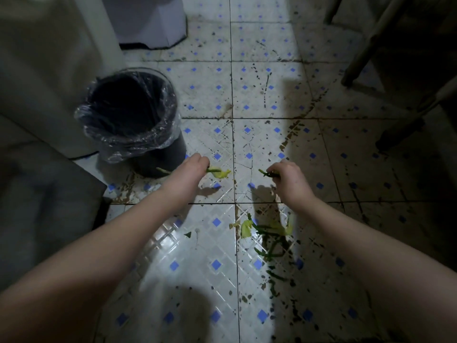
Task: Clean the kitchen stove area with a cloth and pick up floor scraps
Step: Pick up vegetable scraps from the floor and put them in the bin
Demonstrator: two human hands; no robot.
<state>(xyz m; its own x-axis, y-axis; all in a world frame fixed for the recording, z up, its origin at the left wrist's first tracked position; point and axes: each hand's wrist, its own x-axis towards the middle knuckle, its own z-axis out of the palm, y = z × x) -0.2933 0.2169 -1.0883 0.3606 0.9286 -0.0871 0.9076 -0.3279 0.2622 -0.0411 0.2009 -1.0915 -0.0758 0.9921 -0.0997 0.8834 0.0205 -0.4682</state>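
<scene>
On the tiled floor (210,243), low view, dim light, both forearms reach forward.

Left hand (194,164): fingers curled round a leaf scrap (218,172), a green stalk with a yellow-green leaf. Its long axis runs left to right, with the leaf end pointing right, toward the other hand. A stalk end (163,170) shows on the hand's left, at the foot of the bin; cannot tell whether it is the same piece.

Right hand (288,177): fingers closed, pinching a green stem (265,173). The free end points left and slightly away from the person. The two hands are apart, and both scraps are held just above the floor.

Scrap pile (269,235): on the floor near the person, below the right hand. It has pale leaves and dark green stems in mixed directions, most slanting toward lower right. One small green bit (188,234) lies apart to its left.

Bin (168,159): dark, upright, with a clear liner (164,95) folded over the rim, just left of the left hand.

Surroundings: a cabinet (49,70) on the left, a white base (150,23) far ahead, chair legs (366,50) on the right. Brown and black stains spatter the tiles.
</scene>
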